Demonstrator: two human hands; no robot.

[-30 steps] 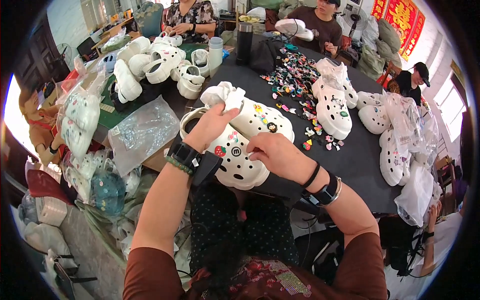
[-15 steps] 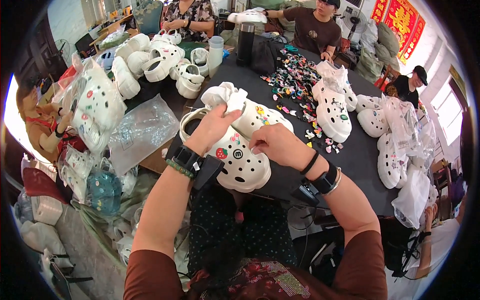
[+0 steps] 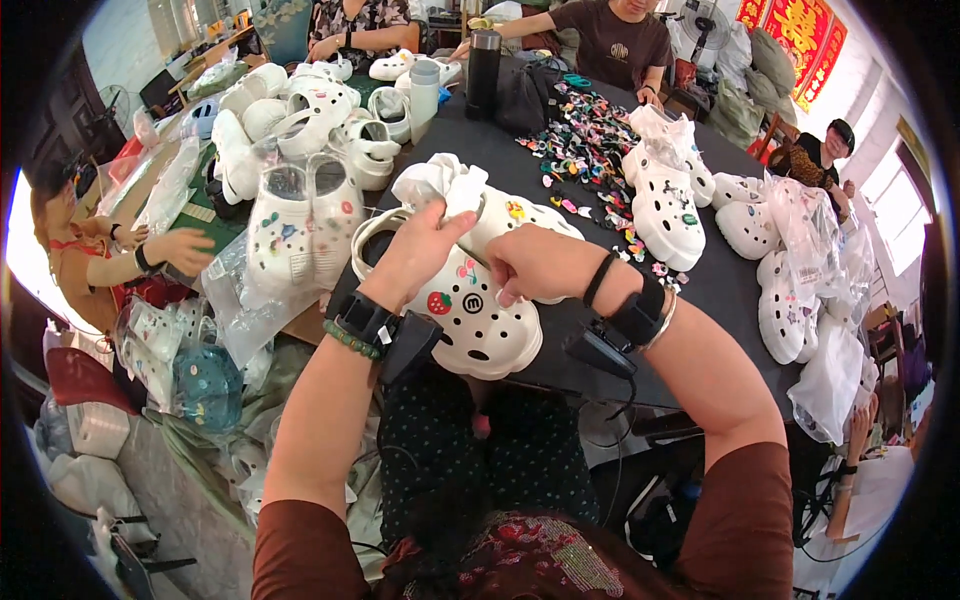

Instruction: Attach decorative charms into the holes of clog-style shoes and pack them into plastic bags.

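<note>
A white clog (image 3: 487, 335) with holes lies in front of me at the table's near edge. Its upper carries a strawberry charm, a cherry charm and a round black charm. My left hand (image 3: 425, 248) grips the clog by the rim of its opening, thumb on the upper. Over the right side of the upper, my right hand (image 3: 535, 265) is closed with fingertips pinched; what they hold, if anything, is hidden. Just behind lies a second white clog (image 3: 545, 226) with a yellow charm on it and crumpled white stuffing (image 3: 440, 180) at its heel end.
Loose colourful charms (image 3: 590, 140) spread across the black table (image 3: 640, 330). Decorated white clogs (image 3: 665, 205) stand beyond them, with bagged clogs (image 3: 800, 240) at right. A black tumbler (image 3: 483, 75) stands behind. Bagged clogs (image 3: 300, 225) and a clog pile (image 3: 320, 110) lie left. Co-workers sit around.
My right hand has shifted slightly left on the clog. A co-worker at left has let go of the bagged clogs, which now lie on the table. The back co-worker's held clog has been lowered.
</note>
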